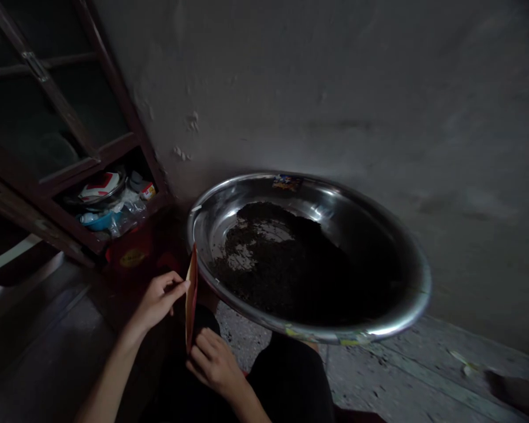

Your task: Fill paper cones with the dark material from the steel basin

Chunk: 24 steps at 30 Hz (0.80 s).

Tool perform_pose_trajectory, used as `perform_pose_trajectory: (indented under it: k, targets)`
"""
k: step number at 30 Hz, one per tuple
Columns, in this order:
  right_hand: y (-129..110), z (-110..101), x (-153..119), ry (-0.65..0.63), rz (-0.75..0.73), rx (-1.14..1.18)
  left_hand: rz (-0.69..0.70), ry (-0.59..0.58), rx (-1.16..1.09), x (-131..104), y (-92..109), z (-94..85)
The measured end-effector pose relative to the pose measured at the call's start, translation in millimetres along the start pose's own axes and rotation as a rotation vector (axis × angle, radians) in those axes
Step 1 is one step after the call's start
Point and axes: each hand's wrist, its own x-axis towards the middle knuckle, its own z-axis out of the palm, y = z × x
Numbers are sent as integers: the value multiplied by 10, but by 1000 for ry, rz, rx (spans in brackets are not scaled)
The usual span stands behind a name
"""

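A flat reddish-brown packet [192,299] stands on edge between my two hands, left of a wide metal basin. My left hand [161,299] pinches its upper part, thumb and fingers at the near face. Lower down, my right hand [211,358] has its curled fingers at the packet's bottom end. The large shiny basin [405,317] holds dark, loose, crumbly material [286,264], spread unevenly so that bare metal shows in spots. Its right side lies in deep shadow.
A dark wooden cabinet [110,144] at the left has an open lower shelf with a blue bowl [100,221] and plastic bags. A grey wall [335,76] rises behind the basin. My knees are below the basin, over a speckled floor [357,376].
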Motion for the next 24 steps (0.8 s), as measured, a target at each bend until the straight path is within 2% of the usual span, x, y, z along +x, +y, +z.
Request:
perform_pose_trajectory:
  k: [4, 9, 11, 14, 15, 16, 17, 19, 22, 24]
  targets:
    - [7, 23, -56, -28, -11, -17, -68, 8, 22, 14, -48, -2]
    - [-14, 24, -59, -8, -47, -8, -13, -150, 147, 30, -72, 108]
    - [-105, -53, 15, 108, -24, 56, 18, -161, 248, -8, -59, 151]
    - [-300, -294, 246, 428, 83, 242, 27, -138, 404, -161, 56, 167]
    - [-349, -393, 350, 489, 127, 299, 21, -136, 450, -232, 120, 156]
    - [-377, -487, 462, 498, 157, 329, 13, -135, 491, -306, 191, 138]
    - [-379, -570, 575, 462, 168, 345, 6, -134, 528, -377, 262, 112]
    - [-315, -673, 787, 303, 143, 340, 13, -115, 597, -492, 380, 36]
    - [-154, -655, 1029, -47, 139, 173, 86, 14, 697, -571, 471, -114]
    - [-92, -580, 1139, -322, 234, 37, 178, 150, 757, -593, 501, -180]
